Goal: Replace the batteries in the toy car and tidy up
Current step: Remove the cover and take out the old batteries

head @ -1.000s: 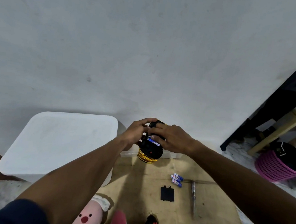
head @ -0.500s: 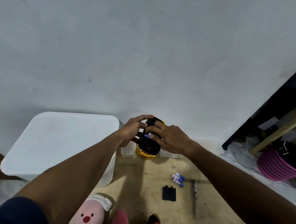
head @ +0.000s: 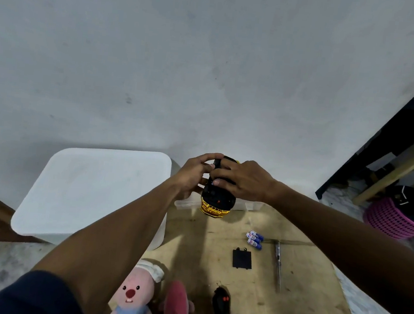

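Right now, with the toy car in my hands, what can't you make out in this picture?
Head view only:
Battery bay of the toy car: covered by the left hand and right hand gripping it; whether cells are fitted is hidden.
The batteries on the board: print too small to read.
The remote control: near end cut off by the bottom edge.
The plush toy: body cut off by the bottom edge.

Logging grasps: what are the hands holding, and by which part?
The toy car, underside up: left hand grips its left side, right hand its far end.
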A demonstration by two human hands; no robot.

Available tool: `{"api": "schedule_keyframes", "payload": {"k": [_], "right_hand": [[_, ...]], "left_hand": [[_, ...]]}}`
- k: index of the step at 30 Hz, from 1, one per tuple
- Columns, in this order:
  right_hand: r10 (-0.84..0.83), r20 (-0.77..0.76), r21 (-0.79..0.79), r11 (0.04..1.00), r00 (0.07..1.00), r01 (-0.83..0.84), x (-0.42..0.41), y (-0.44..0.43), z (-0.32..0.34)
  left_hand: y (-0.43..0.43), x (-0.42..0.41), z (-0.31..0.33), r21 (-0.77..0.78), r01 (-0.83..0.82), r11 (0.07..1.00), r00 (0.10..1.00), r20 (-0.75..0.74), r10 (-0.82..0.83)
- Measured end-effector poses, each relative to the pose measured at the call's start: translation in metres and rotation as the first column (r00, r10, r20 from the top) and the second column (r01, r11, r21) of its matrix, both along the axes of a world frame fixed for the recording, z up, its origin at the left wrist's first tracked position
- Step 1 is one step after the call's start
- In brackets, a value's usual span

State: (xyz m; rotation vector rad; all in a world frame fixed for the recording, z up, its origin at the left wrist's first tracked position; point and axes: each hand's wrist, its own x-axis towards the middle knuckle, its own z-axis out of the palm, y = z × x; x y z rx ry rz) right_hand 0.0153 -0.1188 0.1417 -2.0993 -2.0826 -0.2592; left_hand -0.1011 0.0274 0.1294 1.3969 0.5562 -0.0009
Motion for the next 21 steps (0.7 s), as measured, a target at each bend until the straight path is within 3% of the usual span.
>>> {"api": "schedule_keyframes", "payload": {"k": [9,17,19,21], "right_hand": [[-0.034,0.005,-0.063,0.997,0.999,0.034,0.002,0.004,-0.012],[-0.142,-0.319,-0.100,0.988,0.937,0.116,-0.001,0.002,0.004],[-0.182,-0.408,-0.078,0.983,0.895,0.164,-0.002,0.002,0.003],[-0.193,-0.564,0.042,0.964,0.803,0.261,-0.003,0.001,0.001]], "left_hand": [[-0.002,0.002,-0.006,0.023,0.028,0.999,1.000,0.001,-0.028],[0.005,0.004,-0.004,0.014,-0.007,1.000,1.000,0.024,0.007],[0.006,0.005,-0.002,0.008,-0.025,1.000,0.999,0.039,0.025],[0.007,0.006,-0.001,-0.002,-0.054,0.999,0.997,0.053,0.054]]}}
